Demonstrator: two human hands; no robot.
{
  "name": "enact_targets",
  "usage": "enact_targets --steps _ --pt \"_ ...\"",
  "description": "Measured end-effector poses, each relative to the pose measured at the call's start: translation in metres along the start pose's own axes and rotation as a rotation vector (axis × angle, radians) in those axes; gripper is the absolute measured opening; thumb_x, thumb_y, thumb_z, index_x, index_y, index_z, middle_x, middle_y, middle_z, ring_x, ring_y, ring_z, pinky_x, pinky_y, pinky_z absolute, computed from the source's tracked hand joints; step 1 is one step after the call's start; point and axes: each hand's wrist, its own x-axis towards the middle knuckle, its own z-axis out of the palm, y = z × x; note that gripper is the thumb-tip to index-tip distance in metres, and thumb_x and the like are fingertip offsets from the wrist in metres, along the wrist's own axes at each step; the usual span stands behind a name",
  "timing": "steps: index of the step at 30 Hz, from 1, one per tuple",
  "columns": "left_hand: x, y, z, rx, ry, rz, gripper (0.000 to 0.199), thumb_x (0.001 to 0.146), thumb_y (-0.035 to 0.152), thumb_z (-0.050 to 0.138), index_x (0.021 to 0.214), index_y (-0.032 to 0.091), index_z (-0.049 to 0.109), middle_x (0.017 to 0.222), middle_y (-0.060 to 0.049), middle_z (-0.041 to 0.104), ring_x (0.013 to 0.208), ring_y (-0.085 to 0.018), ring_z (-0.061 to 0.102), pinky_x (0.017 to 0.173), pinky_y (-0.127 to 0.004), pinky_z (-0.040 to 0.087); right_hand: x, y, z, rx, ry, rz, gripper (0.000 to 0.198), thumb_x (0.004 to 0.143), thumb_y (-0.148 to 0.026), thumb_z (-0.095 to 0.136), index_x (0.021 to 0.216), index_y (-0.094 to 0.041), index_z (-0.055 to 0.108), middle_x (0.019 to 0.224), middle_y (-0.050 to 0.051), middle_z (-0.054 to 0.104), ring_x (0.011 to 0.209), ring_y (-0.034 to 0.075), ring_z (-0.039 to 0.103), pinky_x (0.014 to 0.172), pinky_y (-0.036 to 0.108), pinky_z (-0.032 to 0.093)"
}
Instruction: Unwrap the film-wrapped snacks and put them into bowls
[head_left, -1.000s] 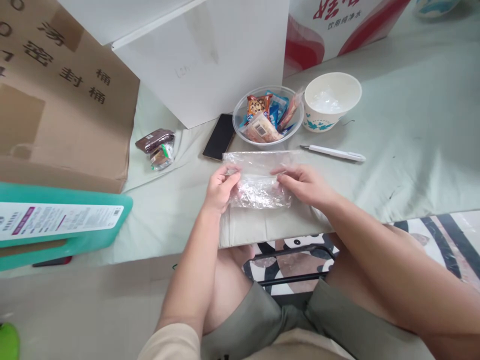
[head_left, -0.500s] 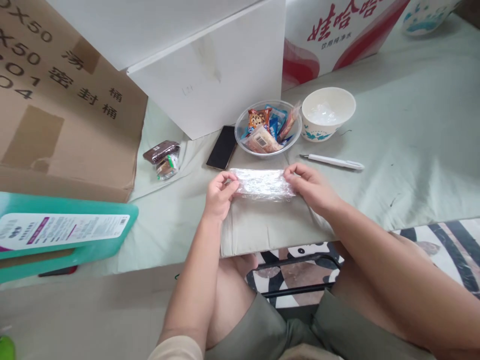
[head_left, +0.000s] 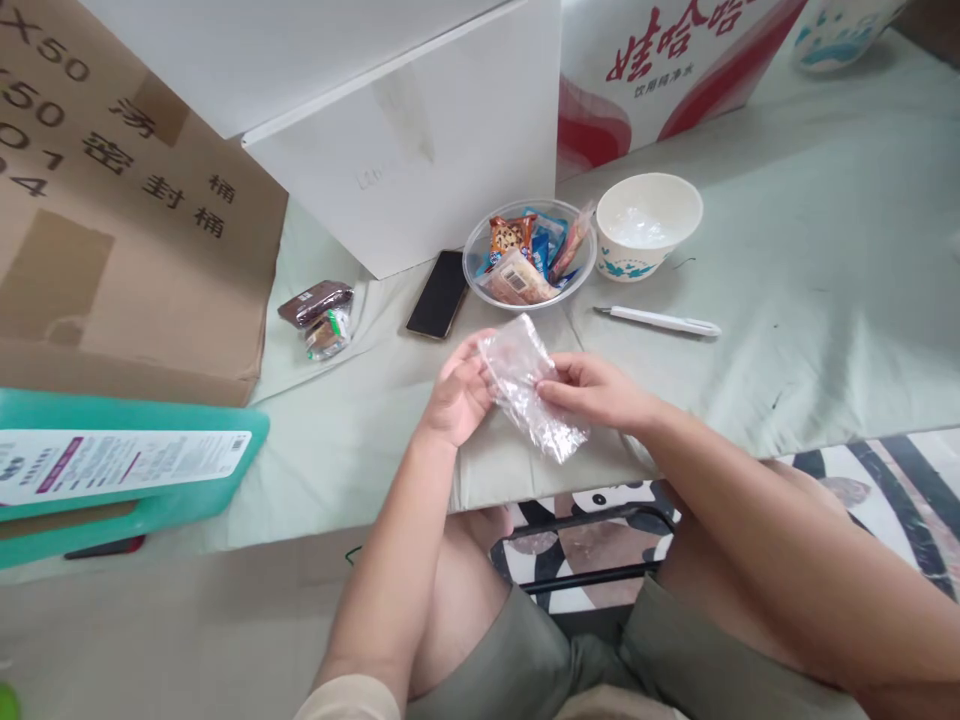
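Note:
A clear, crinkled plastic bag [head_left: 526, 375], folded into a flat strip, slants between my hands above the cloth-covered table. My right hand [head_left: 596, 392] pinches it near the middle, thumb on top and fingers behind. At its upper left edge, my left hand [head_left: 459, 392] has curled fingers against the plastic, partly hidden behind it. Just beyond the hands stands a clear plastic bowl [head_left: 480, 290] of wrapped snacks [head_left: 517, 278]. A white paper bowl [head_left: 637, 262] with a blue leaf print holds clear plastic. In front of it lies a white pen [head_left: 660, 320].
A black phone [head_left: 437, 295] and two wrapped snacks [head_left: 319, 303] lie to the left. White boxes [head_left: 420, 170], a brown carton [head_left: 127, 280] and a red-and-white carton [head_left: 660, 80] line the back and left. A green container [head_left: 240, 450] stands at the left edge.
The plastic bag was stretched level between both hands; now it is tilted, its right end lower. My right hand has moved left to the bag's middle, and my left hand has turned palm up.

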Motion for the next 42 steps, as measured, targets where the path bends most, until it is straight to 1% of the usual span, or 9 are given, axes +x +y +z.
enact_targets --steps 3,10,17,23,27,30,37,39,42 --pt "0.001 -0.012 0.006 0.106 -0.072 -0.074 0.056 0.06 0.053 0.09 0.095 0.015 0.071 0.083 -0.006 0.074 0.075 -0.019 0.07 0.069 -0.028 0.055 0.004 0.003 0.003 0.104 0.173 -0.08 0.029 0.079 -0.039 0.07 0.097 -0.02 0.058 0.074 -0.002 0.06 0.062 0.012 0.053 0.056 0.025 0.041" --pt "0.003 -0.014 0.004 0.296 0.091 -0.002 0.032 0.069 0.043 0.083 0.087 0.019 0.071 0.048 0.006 0.055 0.036 -0.008 0.043 0.039 -0.022 0.033 -0.001 0.001 0.004 0.165 0.196 -0.039 0.026 0.081 -0.035 0.064 0.104 -0.025 0.057 0.062 -0.008 0.052 0.053 0.011 0.046 0.052 0.024 0.038" --pt "0.006 -0.005 0.019 0.115 0.087 0.008 0.041 0.071 0.057 0.068 0.067 0.017 0.067 0.066 -0.004 0.063 0.06 -0.016 0.059 0.055 -0.028 0.047 0.001 0.003 -0.003 0.295 0.261 -0.045 0.021 0.076 -0.041 0.058 0.073 -0.021 0.054 0.068 0.0 0.056 0.063 0.015 0.054 0.06 0.028 0.044" --pt "0.016 -0.019 0.029 0.197 0.18 0.101 0.044 0.056 0.039 0.089 0.084 0.019 0.062 0.076 0.003 0.062 0.051 -0.006 0.05 0.049 -0.02 0.04 0.003 0.004 -0.004 0.193 0.494 -0.093 0.05 0.064 -0.027 0.068 0.107 -0.027 0.043 0.087 -0.005 0.055 0.06 0.011 0.051 0.056 0.026 0.041" --pt "0.012 -0.019 0.032 0.176 0.353 0.171 0.063 0.052 0.029 0.092 0.105 0.026 0.059 0.076 0.006 0.064 0.058 -0.008 0.058 0.056 -0.02 0.049 0.003 0.0 -0.012 0.219 0.675 -0.097 0.04 0.07 -0.03 0.058 0.107 -0.026 0.043 0.09 -0.004 0.056 0.068 0.013 0.058 0.059 0.026 0.041" --pt "0.007 -0.002 0.038 0.188 0.43 0.283 0.05 0.051 0.032 0.094 0.087 0.023 0.061 0.075 0.004 0.065 0.061 -0.008 0.06 0.063 -0.021 0.054 0.0 -0.003 -0.019 0.193 0.656 -0.03 0.03 0.075 -0.031 0.053 0.103 -0.026 0.046 0.088 -0.003 0.057 0.069 0.014 0.059 0.06 0.028 0.042" --pt "0.081 0.081 0.14 0.751 0.211 0.82 0.021 0.072 0.016 0.081 0.068 0.023 0.062 0.066 0.004 0.052 0.062 -0.01 0.047 0.06 -0.019 0.045 -0.003 -0.018 -0.021 0.018 0.475 -0.02 0.02 0.082 -0.025 0.052 0.102 -0.026 0.049 0.088 -0.003 0.063 0.062 0.014 0.054 0.064 0.03 0.04" --pt "0.122 0.087 0.175 1.004 0.047 0.811 0.024 0.064 0.002 0.076 0.06 0.02 0.061 0.063 0.003 0.051 0.063 -0.012 0.044 0.06 -0.019 0.042 -0.002 -0.023 -0.019 -0.013 0.447 -0.02 0.02 0.082 -0.023 0.052 0.102 -0.026 0.049 0.09 -0.002 0.065 0.064 0.014 0.055 0.065 0.03 0.039" --pt "0.179 0.075 0.206 1.172 -0.2 0.484 0.031 0.054 -0.012 0.067 0.053 0.019 0.061 0.057 0.002 0.051 0.061 -0.014 0.047 0.058 -0.021 0.038 -0.001 -0.026 -0.015 -0.023 0.383 -0.015 0.021 0.083 -0.021 0.052 0.103 -0.025 0.051 0.093 -0.001 0.067 0.067 0.016 0.056 0.065 0.03 0.038"
